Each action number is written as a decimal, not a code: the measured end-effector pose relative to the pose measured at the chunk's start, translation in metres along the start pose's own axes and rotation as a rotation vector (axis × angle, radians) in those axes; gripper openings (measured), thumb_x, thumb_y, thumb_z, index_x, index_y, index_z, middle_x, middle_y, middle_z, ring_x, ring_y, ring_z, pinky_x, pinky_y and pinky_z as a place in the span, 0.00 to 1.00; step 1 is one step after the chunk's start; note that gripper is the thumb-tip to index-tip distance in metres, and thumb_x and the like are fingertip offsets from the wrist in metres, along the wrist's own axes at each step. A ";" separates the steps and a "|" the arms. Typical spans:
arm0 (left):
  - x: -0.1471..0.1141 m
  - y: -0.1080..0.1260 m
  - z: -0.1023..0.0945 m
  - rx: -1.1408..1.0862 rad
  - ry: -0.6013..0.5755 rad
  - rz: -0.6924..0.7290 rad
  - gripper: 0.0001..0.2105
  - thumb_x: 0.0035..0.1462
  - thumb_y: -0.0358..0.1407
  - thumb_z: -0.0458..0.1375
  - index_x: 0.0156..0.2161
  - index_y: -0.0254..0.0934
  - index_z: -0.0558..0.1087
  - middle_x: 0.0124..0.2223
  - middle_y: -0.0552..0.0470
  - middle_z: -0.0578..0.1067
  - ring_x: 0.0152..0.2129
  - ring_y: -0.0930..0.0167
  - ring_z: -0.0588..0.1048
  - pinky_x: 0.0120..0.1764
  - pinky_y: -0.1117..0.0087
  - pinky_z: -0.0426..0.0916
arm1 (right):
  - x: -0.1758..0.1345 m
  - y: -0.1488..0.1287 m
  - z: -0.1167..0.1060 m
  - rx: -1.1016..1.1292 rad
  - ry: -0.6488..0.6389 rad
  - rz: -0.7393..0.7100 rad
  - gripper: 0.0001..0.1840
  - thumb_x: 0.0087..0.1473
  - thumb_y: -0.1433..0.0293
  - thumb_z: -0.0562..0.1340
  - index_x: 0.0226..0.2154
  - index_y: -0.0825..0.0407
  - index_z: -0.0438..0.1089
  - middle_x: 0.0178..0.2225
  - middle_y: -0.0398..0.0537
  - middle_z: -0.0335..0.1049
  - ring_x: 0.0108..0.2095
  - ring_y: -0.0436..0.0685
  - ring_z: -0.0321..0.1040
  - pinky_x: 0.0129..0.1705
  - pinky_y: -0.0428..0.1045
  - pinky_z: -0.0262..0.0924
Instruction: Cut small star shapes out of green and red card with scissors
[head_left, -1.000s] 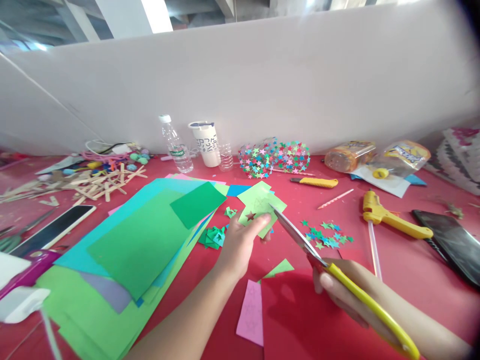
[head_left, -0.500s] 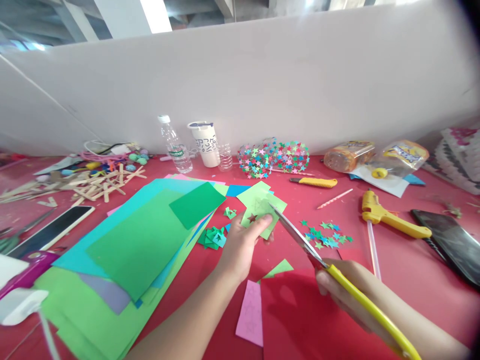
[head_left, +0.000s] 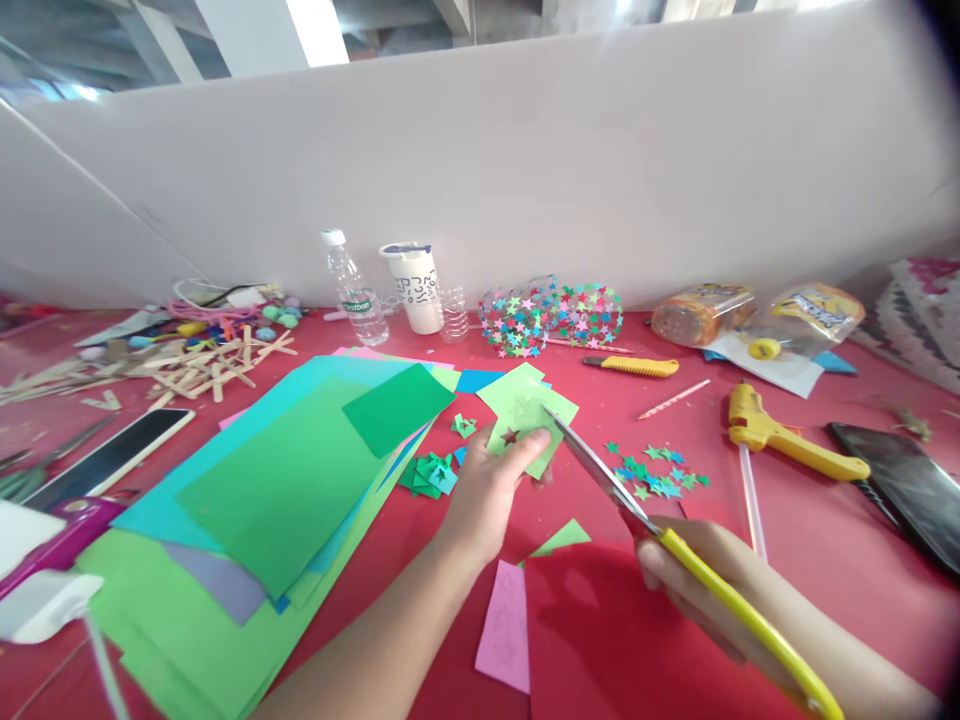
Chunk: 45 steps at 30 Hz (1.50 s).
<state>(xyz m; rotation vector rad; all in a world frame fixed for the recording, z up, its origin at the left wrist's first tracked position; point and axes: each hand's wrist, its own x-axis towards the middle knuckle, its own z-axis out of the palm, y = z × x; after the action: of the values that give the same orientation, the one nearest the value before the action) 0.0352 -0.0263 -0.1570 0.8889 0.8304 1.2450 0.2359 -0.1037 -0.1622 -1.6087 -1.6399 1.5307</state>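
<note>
My left hand (head_left: pixel 491 480) pinches a piece of light green paper (head_left: pixel 536 405) with its thumb on top. One star-shaped hole shows in that paper, beside faint drawn star outlines. My right hand (head_left: pixel 697 570) is closed round the yellow handles of a pair of scissors (head_left: pixel 600 470). The blade tips meet the paper near its right side. Several small cut stars (head_left: pixel 660 475) lie to the right of the blades. Left of my left hand are green paper scraps (head_left: pixel 429 474). Below sit a pink strip with drawn stars (head_left: pixel 504 630) and a red sheet (head_left: pixel 600 640).
Stacked coloured sheets (head_left: pixel 277 480) cover the left side, with wooden sticks (head_left: pixel 210 365) behind. A water bottle (head_left: pixel 360 300), a cup (head_left: pixel 415 290) and star-covered balls (head_left: pixel 517 322) stand along the wall. At right are a yellow cutter (head_left: pixel 637 366), a glue gun (head_left: pixel 787 440) and a black phone (head_left: pixel 900 490).
The whole view has shifted very slightly, so everything appears a little further right. Both hands, the paper and the scissors keep nearly the same arrangement.
</note>
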 end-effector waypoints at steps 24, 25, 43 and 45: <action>0.009 0.010 -0.004 -0.070 -0.089 -0.074 0.09 0.52 0.32 0.64 0.23 0.32 0.71 0.18 0.56 0.72 0.09 0.81 0.64 0.14 0.79 0.52 | 0.002 -0.008 -0.003 -0.123 0.128 -0.056 0.33 0.53 0.35 0.53 0.20 0.45 0.50 0.13 0.31 0.43 0.20 0.48 0.39 0.25 0.49 0.37; 0.010 0.011 -0.005 -0.094 -0.080 -0.078 0.10 0.52 0.31 0.64 0.22 0.32 0.70 0.17 0.58 0.70 0.09 0.83 0.61 0.14 0.80 0.50 | 0.003 -0.006 -0.002 -0.127 0.134 -0.050 0.33 0.53 0.36 0.54 0.20 0.45 0.51 0.14 0.31 0.44 0.19 0.48 0.40 0.25 0.49 0.36; 0.007 0.016 -0.001 -0.154 -0.053 -0.070 0.08 0.47 0.31 0.67 0.26 0.35 0.71 0.18 0.61 0.68 0.13 0.82 0.62 0.18 0.79 0.57 | 0.006 0.001 0.002 -0.178 0.183 -0.012 0.31 0.54 0.39 0.56 0.21 0.46 0.51 0.18 0.32 0.43 0.18 0.49 0.42 0.23 0.47 0.36; 0.006 0.018 0.000 -0.140 -0.081 -0.093 0.05 0.50 0.33 0.65 0.29 0.34 0.74 0.21 0.58 0.73 0.11 0.81 0.63 0.16 0.78 0.56 | 0.005 -0.001 0.002 -0.192 0.182 -0.051 0.32 0.53 0.38 0.56 0.20 0.46 0.51 0.19 0.33 0.43 0.20 0.50 0.44 0.24 0.47 0.39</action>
<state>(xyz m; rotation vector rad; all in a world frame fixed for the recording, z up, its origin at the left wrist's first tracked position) 0.0285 -0.0183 -0.1413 0.7745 0.7040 1.1637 0.2327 -0.0997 -0.1634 -1.7326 -1.7537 1.1938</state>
